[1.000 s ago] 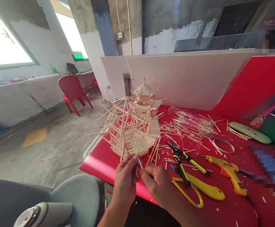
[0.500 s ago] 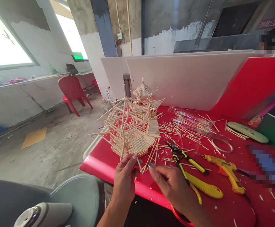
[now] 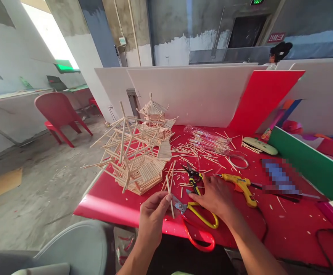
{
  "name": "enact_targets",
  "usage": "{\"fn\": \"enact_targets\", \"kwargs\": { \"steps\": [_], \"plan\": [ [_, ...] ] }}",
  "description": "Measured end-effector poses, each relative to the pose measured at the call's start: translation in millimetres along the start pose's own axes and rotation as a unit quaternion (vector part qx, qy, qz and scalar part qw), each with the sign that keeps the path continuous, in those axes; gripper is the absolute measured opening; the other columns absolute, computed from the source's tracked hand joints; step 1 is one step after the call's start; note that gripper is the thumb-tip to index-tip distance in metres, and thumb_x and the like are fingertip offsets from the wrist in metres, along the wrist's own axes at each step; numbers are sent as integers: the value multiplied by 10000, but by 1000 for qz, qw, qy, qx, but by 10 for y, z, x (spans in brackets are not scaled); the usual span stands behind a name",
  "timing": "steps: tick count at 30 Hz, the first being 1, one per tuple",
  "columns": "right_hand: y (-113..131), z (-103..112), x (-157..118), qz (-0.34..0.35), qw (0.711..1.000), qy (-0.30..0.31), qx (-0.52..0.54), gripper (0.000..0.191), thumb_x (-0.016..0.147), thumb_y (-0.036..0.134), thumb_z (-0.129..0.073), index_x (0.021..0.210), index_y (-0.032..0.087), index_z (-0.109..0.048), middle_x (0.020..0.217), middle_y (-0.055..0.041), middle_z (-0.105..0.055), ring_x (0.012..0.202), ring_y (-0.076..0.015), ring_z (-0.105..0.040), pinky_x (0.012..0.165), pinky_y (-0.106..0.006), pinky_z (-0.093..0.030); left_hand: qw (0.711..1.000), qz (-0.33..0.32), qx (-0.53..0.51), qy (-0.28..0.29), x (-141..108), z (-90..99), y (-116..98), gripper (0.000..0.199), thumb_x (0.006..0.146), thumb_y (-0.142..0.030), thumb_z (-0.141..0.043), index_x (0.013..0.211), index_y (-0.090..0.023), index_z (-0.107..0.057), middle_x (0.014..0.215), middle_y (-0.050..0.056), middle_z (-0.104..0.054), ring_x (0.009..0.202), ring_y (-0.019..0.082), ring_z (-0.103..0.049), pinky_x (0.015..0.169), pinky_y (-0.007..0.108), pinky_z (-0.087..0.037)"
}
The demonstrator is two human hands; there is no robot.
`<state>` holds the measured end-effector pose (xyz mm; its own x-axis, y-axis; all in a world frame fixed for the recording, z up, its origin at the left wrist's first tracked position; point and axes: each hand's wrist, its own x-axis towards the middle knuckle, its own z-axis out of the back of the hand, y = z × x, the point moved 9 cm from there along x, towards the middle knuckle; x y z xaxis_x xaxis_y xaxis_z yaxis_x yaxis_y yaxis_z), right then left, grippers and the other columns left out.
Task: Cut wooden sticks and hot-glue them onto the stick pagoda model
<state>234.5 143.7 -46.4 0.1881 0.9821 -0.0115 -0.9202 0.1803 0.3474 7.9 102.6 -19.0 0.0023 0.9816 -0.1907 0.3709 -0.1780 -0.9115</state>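
My left hand [image 3: 154, 214] pinches a thin wooden stick [image 3: 168, 187] between thumb and forefinger, near the table's front edge. Beside it, scissors [image 3: 180, 205] with one yellow and one red handle lie with their blades close to my fingertips. My right hand [image 3: 216, 194] is spread palm down over the yellow-and-black pliers [image 3: 194, 178], thumb and fingers apart. A grey-blue tool tip [image 3: 189, 191] pokes out by the thumb; the rest is under the hand. Behind my left hand stands a pavilion model [image 3: 139, 164] of wooden sticks with an open roof frame.
A finished-roof stick tower [image 3: 154, 110] stands behind the model. Loose sticks [image 3: 185, 149] and a plastic bag of sticks [image 3: 209, 141] lie mid-table. Right of my hand are a yellow glue gun [image 3: 240, 185] with cord, a tape ring [image 3: 238, 162] and a green board [image 3: 306, 162].
My right hand has left the scissors, which now lie at the table edge, and moved right over the pliers, opening. My left hand keeps the stick. The view has turned right.
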Motion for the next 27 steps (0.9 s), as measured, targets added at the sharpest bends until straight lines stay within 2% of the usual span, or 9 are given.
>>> {"fn": "enact_targets", "kwargs": {
  "steps": [4, 8, 10, 12, 15, 18, 20, 22, 27],
  "plan": [
    [-53, 95, 90, -1, 997, 4, 71, 728, 662, 471, -710, 1243, 44, -606, 1163, -266, -624, 1149, -408, -562, 960, -502, -414, 999, -22, 30, 3, 43, -9, -19, 271, 708, -400, -820, 760, -139, -768, 607, 25, -666, 503, 107, -546, 493, 219, -483],
    [-166, 335, 47, 21, 980, 7, 196, 534, 852, 517, -479, 1219, 153, -611, 1000, -137, -705, 970, -290, -654, 840, -409, -496, 998, -32, 62, 3, 45, -28, -109, 293, 699, -428, -819, 729, -141, -770, 590, 30, -651, 510, 115, -522, 492, 228, -464],
    [-171, 490, -84, 40, 964, 0, 263, 499, 918, 471, -347, 1227, 182, -611, 917, -110, -718, 898, -269, -669, 803, -403, -513, 996, -38, 77, 9, 53, -59, -145, 306, 699, -443, -814, 718, -141, -769, 568, 26, -634, 494, 113, -505, 490, 233, -445],
    [-102, 585, -287, 72, 942, 9, 328, 489, 911, 374, -330, 1259, 175, -611, 920, -124, -722, 939, -278, -672, 846, -432, -511, 995, -44, 91, 18, 68, -94, -166, 300, 711, -441, -805, 716, -143, -765, 548, 19, -618, 488, 111, -497, 497, 234, -424],
    [115, 480, -662, 131, 908, 102, 385, 567, 800, 234, -441, 1350, 179, -568, 1053, -129, -719, 1100, -298, -642, 954, -471, -488, 993, -49, 106, 27, 86, -138, -183, 279, 727, -421, -798, 711, -147, -754, 546, 12, -606, 499, 108, -492, 513, 229, -401],
    [214, 286, -909, 145, 921, 153, 327, 743, 728, 187, -508, 1466, 234, -438, 1345, -109, -608, 1306, -327, -511, 1047, -513, -447, 992, -51, 108, 39, 85, -170, -207, 272, 736, -417, -792, 698, -152, -747, 555, 8, -602, 507, 106, -486, 525, 229, -396],
    [226, 270, -927, 153, 946, 131, 254, 816, 725, 189, -526, 1517, 251, -341, 1527, -103, -424, 1437, -336, -338, 1126, -550, -360, 991, -54, 111, 51, 78, -187, -232, 265, 752, -415, -780, 709, -155, -752, 553, 11, -607, 510, 109, -490, 532, 233, -396],
    [252, 314, -882, 164, 959, 115, 198, 845, 720, 174, -527, 1531, 244, -302, 1586, -105, -315, 1483, -320, -240, 1169, -548, -294, 990, -59, 116, 60, 71, -188, -256, 255, 767, -408, -768, 725, -157, -760, 544, 13, -610, 509, 115, -496, 536, 237, -396],
    [312, 447, -780, 178, 962, 127, 162, 855, 705, 131, -533, 1516, 282, -308, 1528, -93, -389, 1434, -287, -350, 1153, -488, -356, 990, -69, 113, 37, 71, -99, -300, 267, 758, -424, -770, 717, -161, -757, 576, 25, -632, 523, 129, -512, 540, 248, -408]
  ]
}}
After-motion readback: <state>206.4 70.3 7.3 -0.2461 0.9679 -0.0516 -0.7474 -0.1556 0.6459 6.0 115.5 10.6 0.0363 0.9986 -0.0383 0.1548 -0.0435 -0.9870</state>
